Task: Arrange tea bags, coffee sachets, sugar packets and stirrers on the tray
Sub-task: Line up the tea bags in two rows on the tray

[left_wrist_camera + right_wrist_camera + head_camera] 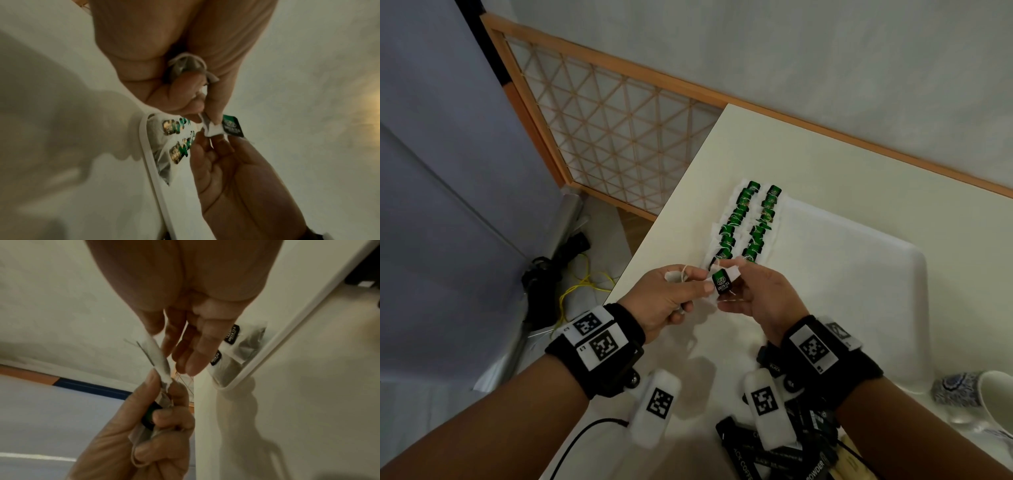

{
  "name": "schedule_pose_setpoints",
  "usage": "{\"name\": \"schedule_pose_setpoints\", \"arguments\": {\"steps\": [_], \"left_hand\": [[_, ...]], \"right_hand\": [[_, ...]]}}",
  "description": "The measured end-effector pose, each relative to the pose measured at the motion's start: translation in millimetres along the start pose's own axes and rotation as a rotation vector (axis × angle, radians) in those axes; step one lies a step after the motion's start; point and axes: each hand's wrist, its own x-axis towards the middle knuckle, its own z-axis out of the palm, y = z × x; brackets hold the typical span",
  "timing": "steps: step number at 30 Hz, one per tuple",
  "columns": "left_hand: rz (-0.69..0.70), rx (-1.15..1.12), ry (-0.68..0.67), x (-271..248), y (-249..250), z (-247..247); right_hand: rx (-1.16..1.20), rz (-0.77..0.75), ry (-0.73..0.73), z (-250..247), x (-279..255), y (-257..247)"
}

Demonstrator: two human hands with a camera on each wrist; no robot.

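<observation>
tea bags (pixel 748 222) in two rows on tray (pixel 859 291), cup (pixel 993 397) right

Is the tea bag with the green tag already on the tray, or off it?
Off it: the tea bag is pinched between left hand and right hand, above the table, short of the tray.

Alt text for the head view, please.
Both hands, left hand and right hand, pinch a green-tagged tea bag above a white tray where two rows of tea bags lie. Black coffee sachets sit nearer.

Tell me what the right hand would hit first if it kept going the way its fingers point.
Likely the left hand: the right hand points leftward at it, both pinching the white tea bag with green tag. Depth unclear.
</observation>
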Motion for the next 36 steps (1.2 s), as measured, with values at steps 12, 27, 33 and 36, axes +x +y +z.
{"name": "schedule_pose_setpoints", "arguments": {"steps": [12,27,33,36], "left_hand": [[0.14,0.047,0.03,-1,1,-1],[0.274,0.306,0.018,1,1,-2],[0.286,0.354,0.022,6,-2,-8],[0.219,0.243,0.108,9,-2,-11]], "right_hand": [[0.089,-0.084,0.037,-6,-1,-7],[-0.594,-0.285,0.016,-13,4,1],[-0.792,-0.303,0.028,-15,9,2],[-0.864,-0.234,0.021,-12,21,-1]]}}
